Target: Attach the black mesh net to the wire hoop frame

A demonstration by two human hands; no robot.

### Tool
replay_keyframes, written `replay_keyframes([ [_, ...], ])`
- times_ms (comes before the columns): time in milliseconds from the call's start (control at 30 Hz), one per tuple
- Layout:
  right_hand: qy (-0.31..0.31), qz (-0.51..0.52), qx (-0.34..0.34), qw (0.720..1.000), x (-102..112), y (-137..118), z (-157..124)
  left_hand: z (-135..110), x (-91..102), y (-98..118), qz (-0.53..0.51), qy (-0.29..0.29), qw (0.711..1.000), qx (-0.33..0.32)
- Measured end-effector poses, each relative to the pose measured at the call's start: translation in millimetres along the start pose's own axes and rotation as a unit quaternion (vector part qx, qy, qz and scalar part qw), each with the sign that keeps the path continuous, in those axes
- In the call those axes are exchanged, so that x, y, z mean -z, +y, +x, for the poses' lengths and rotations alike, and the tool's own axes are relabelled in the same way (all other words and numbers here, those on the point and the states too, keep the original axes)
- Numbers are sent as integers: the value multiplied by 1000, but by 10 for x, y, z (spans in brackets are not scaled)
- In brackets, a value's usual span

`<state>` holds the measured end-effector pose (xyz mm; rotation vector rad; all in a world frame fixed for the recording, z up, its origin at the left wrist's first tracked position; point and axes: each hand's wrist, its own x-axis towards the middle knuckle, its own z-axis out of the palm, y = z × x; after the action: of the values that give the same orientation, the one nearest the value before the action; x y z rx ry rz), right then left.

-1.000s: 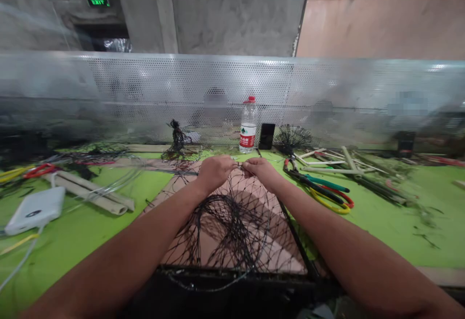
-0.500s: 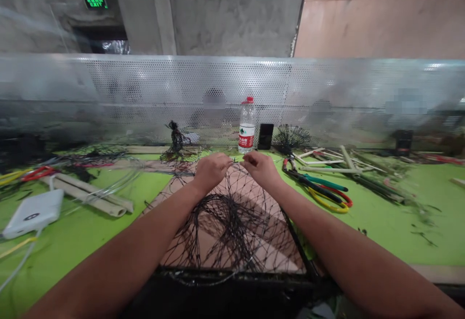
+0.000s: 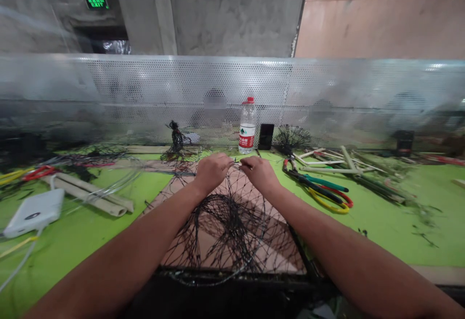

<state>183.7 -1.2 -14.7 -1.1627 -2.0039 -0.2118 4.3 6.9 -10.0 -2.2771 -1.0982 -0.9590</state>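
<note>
At the far edge of the black net (image 3: 232, 222), both my hands are pinched close together. My left hand (image 3: 213, 171) is closed on the net's upper strands. My right hand (image 3: 258, 172) is closed at a thin pale wire (image 3: 237, 163) that shows between the fingertips; its exact grip is hard to see. The net lies bunched and spread over a brown board (image 3: 214, 248) in front of me. A thin clear-looking strand (image 3: 250, 261) loops over the net's near right part and past the board's front edge.
Behind my hands stand a water bottle (image 3: 247, 127) and a dark phone (image 3: 266, 137). Pliers (image 3: 319, 183) and cut green stalks (image 3: 378, 185) lie right. Left are a white power bank (image 3: 34, 212) and bamboo pieces (image 3: 89, 195). A perforated metal screen (image 3: 163, 86) runs behind.
My right hand has closed in slightly toward the pale wire between the fingertips. The thin strand over the net's right side now arcs higher. My left hand has hardly moved.
</note>
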Motion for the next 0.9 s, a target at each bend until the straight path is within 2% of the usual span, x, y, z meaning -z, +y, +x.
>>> replay_keyframes([
  [267,-13,-16,2,1000,-4,-22,-5,2,9,15,10,-4,1000,3],
  [500,-42,2,38,998,-69,-2,3,3,11,32,31,-13,999,-18],
  [600,-45,51,24,997,-98,23,18,3,5,33,32,-23,999,-30],
  [667,-58,124,-5,991,-103,39,29,3,2,29,26,-22,999,-32],
  [733,-83,217,-51,971,-91,46,37,4,0,26,17,-22,999,-35],
  [800,-114,323,-106,933,-66,40,35,6,3,27,10,-25,999,-39],
  [900,-142,496,-185,836,-34,10,13,14,14,41,-2,-20,999,-36],
])
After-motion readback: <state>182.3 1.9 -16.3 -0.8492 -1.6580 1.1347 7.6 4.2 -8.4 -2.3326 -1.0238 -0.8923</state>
